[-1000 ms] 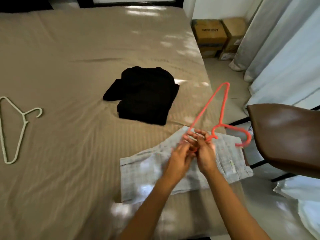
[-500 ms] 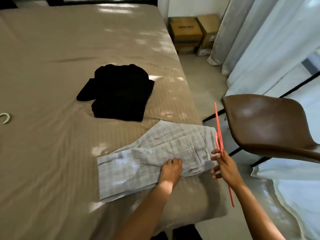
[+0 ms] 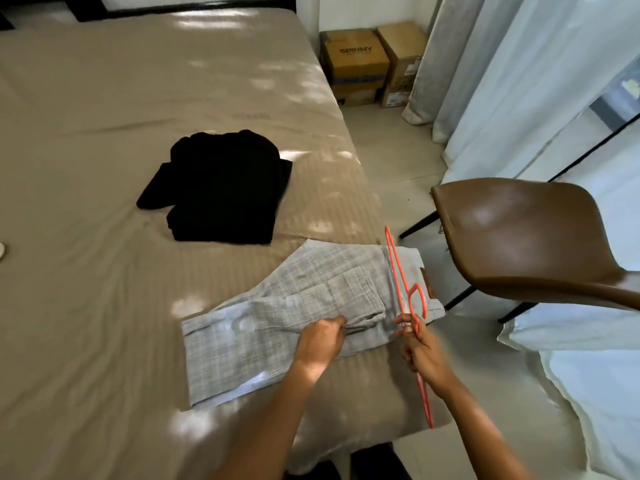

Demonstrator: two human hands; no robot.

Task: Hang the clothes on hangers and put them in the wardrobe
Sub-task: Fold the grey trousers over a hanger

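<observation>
Folded light grey checked trousers [image 3: 277, 313] lie near the front right corner of the bed [image 3: 104, 306]. My left hand [image 3: 322, 341] grips a fold of their fabric near the middle. My right hand [image 3: 420, 351] holds an orange-pink hanger [image 3: 405, 292] edge-on over the waistband end, its hook pointing up. A folded black garment [image 3: 221, 188] lies further back on the bed.
A brown leather chair [image 3: 526, 237] stands close at the right of the bed corner. Two cardboard boxes [image 3: 356, 64] sit on the floor by the curtains [image 3: 502, 81]. A tip of a white hanger [image 3: 2, 249] shows at the left edge.
My hands separated from the hanger's hook: the right one kept the hanger and swung it edge-on to the right, while the left one dropped onto the trousers and now bunches the fabric.
</observation>
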